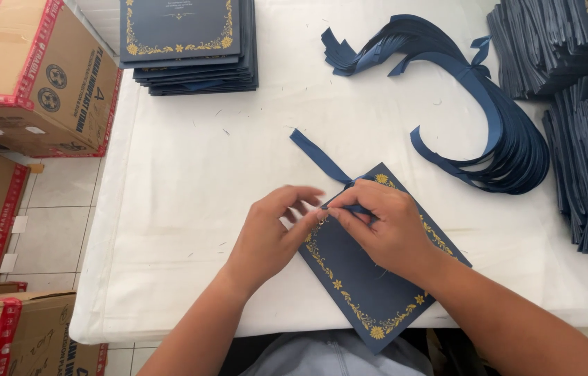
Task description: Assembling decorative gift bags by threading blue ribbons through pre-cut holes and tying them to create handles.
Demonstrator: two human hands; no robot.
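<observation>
A navy card with a gold floral border lies tilted on the white table in front of me. A navy ribbon runs from its upper corner toward the upper left. My left hand and my right hand meet at the card's left edge, where both pinch the ribbon end at a small metal eyelet. The right hand rests on the card and covers its middle.
A stack of the same navy cards stands at the table's far left. A bundle of curved navy ribbons lies at the back right, next to piles of navy items. Cardboard boxes sit on the floor to the left.
</observation>
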